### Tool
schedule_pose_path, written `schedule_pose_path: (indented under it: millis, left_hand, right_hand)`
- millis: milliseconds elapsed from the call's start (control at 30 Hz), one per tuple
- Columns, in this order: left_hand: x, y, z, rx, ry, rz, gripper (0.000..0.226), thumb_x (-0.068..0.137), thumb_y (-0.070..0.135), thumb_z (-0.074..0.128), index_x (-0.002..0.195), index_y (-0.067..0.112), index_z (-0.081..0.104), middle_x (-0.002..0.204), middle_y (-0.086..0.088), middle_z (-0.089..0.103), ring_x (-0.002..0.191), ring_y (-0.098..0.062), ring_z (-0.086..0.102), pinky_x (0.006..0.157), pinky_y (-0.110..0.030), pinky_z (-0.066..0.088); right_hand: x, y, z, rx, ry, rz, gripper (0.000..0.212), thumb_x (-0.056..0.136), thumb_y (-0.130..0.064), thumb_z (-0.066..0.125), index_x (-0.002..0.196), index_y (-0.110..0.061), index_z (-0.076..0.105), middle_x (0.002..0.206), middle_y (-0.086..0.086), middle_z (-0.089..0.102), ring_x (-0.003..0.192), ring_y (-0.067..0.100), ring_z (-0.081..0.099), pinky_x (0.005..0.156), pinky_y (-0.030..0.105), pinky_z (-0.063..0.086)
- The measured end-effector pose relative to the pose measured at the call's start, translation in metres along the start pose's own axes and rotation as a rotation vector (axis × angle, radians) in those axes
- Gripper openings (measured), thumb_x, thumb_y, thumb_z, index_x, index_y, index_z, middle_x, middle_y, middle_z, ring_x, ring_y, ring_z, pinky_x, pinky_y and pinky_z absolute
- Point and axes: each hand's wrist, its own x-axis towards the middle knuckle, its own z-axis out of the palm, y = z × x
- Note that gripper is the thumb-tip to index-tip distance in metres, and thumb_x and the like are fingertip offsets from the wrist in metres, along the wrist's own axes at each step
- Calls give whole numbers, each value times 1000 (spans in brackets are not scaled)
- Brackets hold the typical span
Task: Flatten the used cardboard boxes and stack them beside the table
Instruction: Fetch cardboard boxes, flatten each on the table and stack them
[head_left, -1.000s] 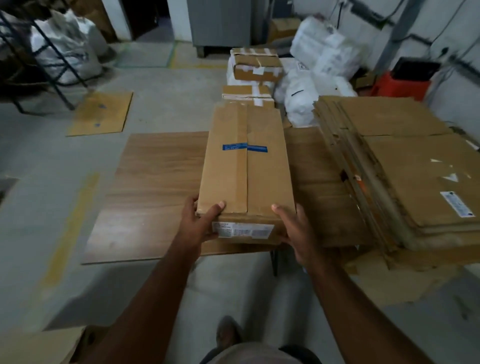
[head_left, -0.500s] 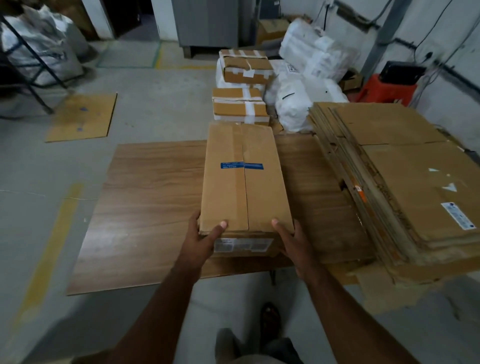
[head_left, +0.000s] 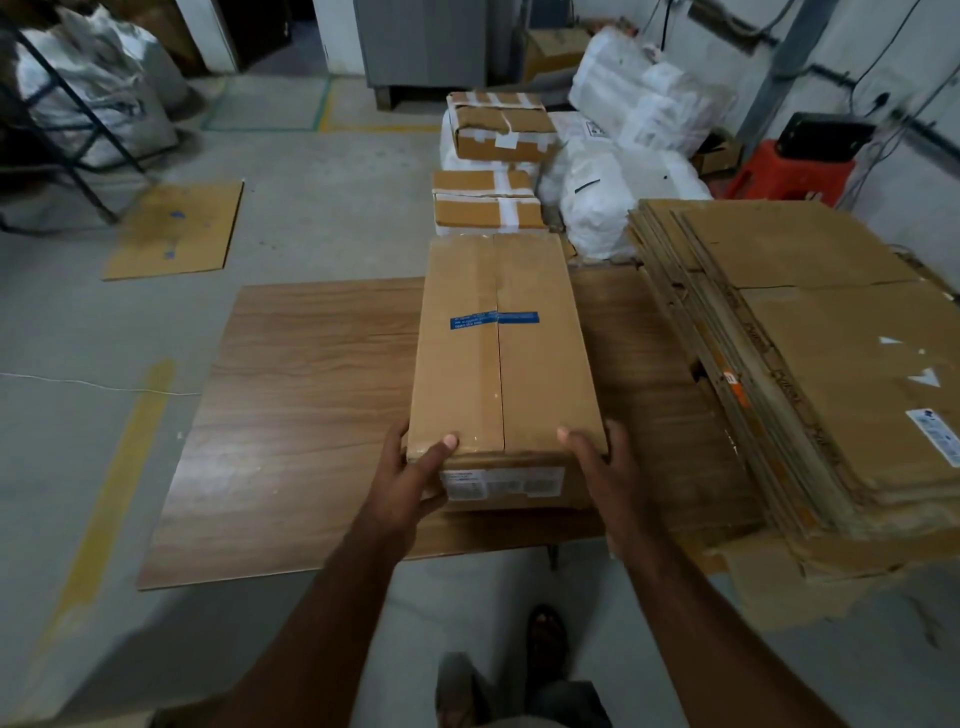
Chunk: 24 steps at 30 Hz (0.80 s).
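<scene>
Warehouse table (head_left: 311, 415): 2 hands, left hand (head_left: 410, 478) and right hand (head_left: 602, 467), clasp a sealed box (head_left: 498, 353) at the near edge; its taped seam should be split first, then sides folded onto the flattened pile (head_left: 831, 364).

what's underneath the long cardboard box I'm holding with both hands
The cardboard box rests on the wooden table, held at its near corners by the left hand and right hand. Whatever lies directly beneath it is covered, as are its contents.
</scene>
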Motion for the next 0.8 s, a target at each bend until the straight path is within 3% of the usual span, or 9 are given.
schedule_pose_path:
  millis: [67, 133, 267, 433, 533, 600, 667, 733, 800]
  left_hand:
    - [0, -8, -1, -91, -36, -60, 50, 90, 25, 72, 136, 28, 51, 127, -10, 66, 111, -32, 68, 84, -54, 60]
    - [4, -20, 1, -135, -28, -97, 42, 95, 18, 67, 135, 24, 53, 128, -14, 67, 109, -34, 70, 86, -56, 59]
    - [9, -39, 10, -27, -4, -113, 33, 103, 14, 51, 132, 28, 58, 129, -12, 67, 113, -31, 67, 93, -52, 54]
    - [9, -36, 1, 30, -117, 9, 49, 97, -2, 55, 138, 24, 55, 132, -5, 67, 112, -26, 69, 85, -46, 61]
    - [5, -36, -5, 192, -173, 81, 74, 92, -7, 62, 153, 27, 40, 143, 2, 56, 122, -19, 61, 84, -40, 61]
    - [0, -32, 3, 244, -173, 126, 73, 94, -1, 66, 152, 33, 38, 138, 13, 54, 117, -2, 60, 78, -26, 59]
    - [-5, -27, 14, 253, -140, 190, 62, 94, 4, 67, 135, 43, 44, 124, 19, 58, 107, 1, 64, 72, -19, 57]
    - [-5, -25, 20, 236, -82, 195, 61, 90, 4, 72, 125, 44, 44, 118, 16, 59, 106, -7, 64, 67, -17, 57]
    - [-4, -23, 22, 242, -51, 181, 63, 89, 4, 73, 134, 37, 42, 116, 16, 56, 103, -6, 62, 65, -15, 57]
  right_hand:
    - [-3, -14, -3, -131, 76, -161, 73, 73, -75, 71, 129, -38, 45, 128, 1, 61, 102, 17, 66, 73, 38, 59]
    - [-5, -25, 1, -346, 167, -388, 86, 67, -80, 66, 134, -30, 44, 134, 5, 56, 114, 24, 60, 88, 47, 56]
    - [-25, -38, 42, -958, 216, -685, 85, 83, -67, 47, 155, -24, 32, 164, 9, 32, 150, 36, 30, 112, 71, 26]
    - [-32, -31, 97, -1312, 95, -695, 77, 92, -57, 56, 160, -30, 31, 168, 12, 23, 150, 50, 22, 107, 83, 9]
    - [-32, -44, 107, -1375, 32, -590, 78, 100, -58, 45, 164, -32, 9, 172, 11, 2, 153, 51, 3, 107, 84, -3]
    - [-30, -51, 103, -1333, -28, -599, 78, 101, -59, 41, 163, -32, 3, 172, 8, -5, 155, 47, -4, 109, 82, -5]
    - [-27, -55, 87, -1085, -27, -652, 79, 95, -59, 50, 161, -31, 16, 171, 5, 7, 156, 37, 7, 115, 75, 6]
    - [-22, -51, 61, -685, 135, -730, 78, 86, -50, 61, 154, -20, 38, 164, 7, 31, 151, 24, 29, 116, 54, 31]
    - [-11, -35, 24, -356, 348, -641, 78, 83, -32, 71, 151, -8, 41, 156, 8, 40, 136, 9, 40, 101, 20, 44]
